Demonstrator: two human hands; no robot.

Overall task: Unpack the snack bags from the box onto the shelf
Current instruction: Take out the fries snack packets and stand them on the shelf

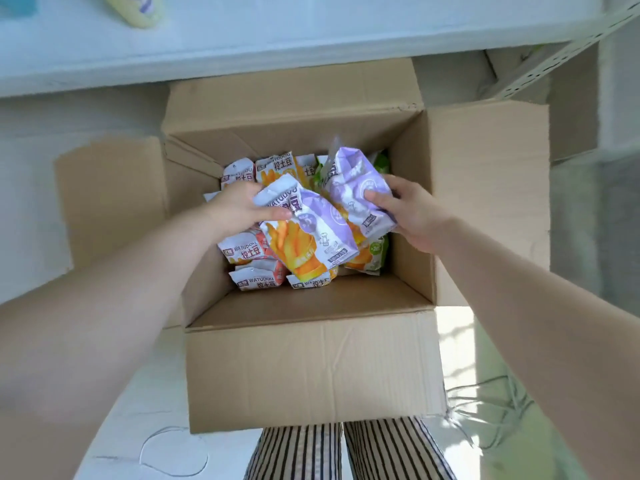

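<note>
The left hand [239, 206] holds a purple snack bag [304, 233] by its top edge, thumb curled over the white seal; the bag hangs away from that grip toward 5 o'clock, above the packs below. The right hand [408, 216] grips a second purple bag [360, 195], fingers wrapped round its lower right side, so the bag stands up from the grip toward 11 o'clock. The two bags touch at the middle. Both forearms reach in from the lower corners, converging over the open cardboard box [311, 368].

The left-hand bag is lilac and white with orange fries printed on it and "WATUDOU" lettering. In the box lie more bags: orange-red ones [242, 251] at 9 o'clock, green ones [372, 254] at 3 o'clock. The shelf [277, 32] runs pale at 12 o'clock beyond the box.
</note>
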